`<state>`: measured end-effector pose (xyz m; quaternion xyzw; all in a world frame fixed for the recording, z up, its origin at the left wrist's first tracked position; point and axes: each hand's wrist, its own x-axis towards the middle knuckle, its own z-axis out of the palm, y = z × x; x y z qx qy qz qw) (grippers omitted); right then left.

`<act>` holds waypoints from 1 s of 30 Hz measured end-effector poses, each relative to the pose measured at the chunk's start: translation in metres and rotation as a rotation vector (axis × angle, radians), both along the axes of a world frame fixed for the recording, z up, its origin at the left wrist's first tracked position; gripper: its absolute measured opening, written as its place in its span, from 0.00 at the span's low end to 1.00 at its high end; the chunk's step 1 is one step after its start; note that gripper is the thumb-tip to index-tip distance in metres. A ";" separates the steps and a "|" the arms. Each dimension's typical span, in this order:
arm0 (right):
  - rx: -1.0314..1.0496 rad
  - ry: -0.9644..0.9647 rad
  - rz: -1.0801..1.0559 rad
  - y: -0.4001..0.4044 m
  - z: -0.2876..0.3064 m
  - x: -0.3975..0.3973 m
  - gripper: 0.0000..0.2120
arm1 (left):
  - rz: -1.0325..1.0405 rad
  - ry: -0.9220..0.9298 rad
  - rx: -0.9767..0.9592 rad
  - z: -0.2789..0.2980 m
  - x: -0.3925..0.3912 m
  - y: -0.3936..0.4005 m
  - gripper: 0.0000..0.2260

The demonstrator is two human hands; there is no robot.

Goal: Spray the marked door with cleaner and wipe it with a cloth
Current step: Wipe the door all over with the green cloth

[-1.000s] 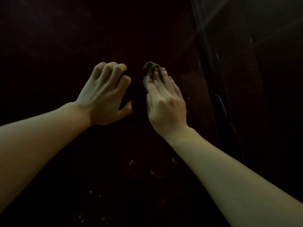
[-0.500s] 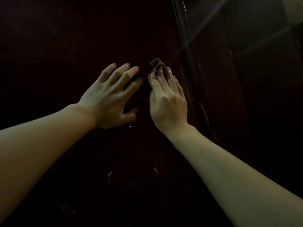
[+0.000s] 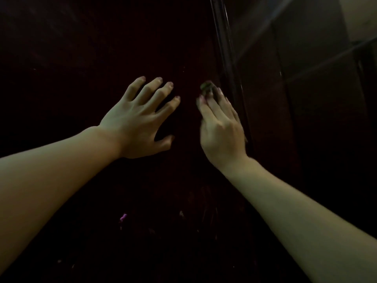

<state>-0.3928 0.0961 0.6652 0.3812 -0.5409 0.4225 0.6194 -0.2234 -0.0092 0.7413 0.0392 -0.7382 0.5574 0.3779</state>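
Note:
A very dark, reddish-brown door (image 3: 102,48) fills most of the view in dim light. My left hand (image 3: 140,121) lies flat against it with fingers spread and straight, holding nothing. My right hand (image 3: 221,125) presses a small dark olive cloth (image 3: 206,86) against the door with straight fingers; only a bit of cloth shows beyond the fingertips, the remainder is hidden under the hand. The right hand sits close to the door's right edge. Faint pale and pink marks (image 3: 123,217) show lower on the door. No spray bottle is in view.
A glossy vertical edge or frame (image 3: 228,58) runs down just right of my right hand. Beyond it lies another dark panel (image 3: 306,99) with faint light streaks and a paler patch at the top right corner.
My left hand went from curled to flat with spread fingers on the door. My right hand slid the cloth rightward, closer to the door's edge. The view shifted, so the edge appears further left.

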 end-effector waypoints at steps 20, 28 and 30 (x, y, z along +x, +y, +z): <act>0.027 -0.153 0.073 0.009 0.023 -0.012 0.26 | 0.007 0.020 -0.017 -0.002 -0.020 0.011 0.41; -0.018 -0.089 -0.030 0.019 -0.067 -0.026 0.20 | -0.029 0.027 -0.010 -0.003 -0.021 0.010 0.40; 0.002 -0.086 -0.048 0.023 -0.092 -0.027 0.20 | -0.040 0.020 -0.002 -0.004 -0.021 0.011 0.40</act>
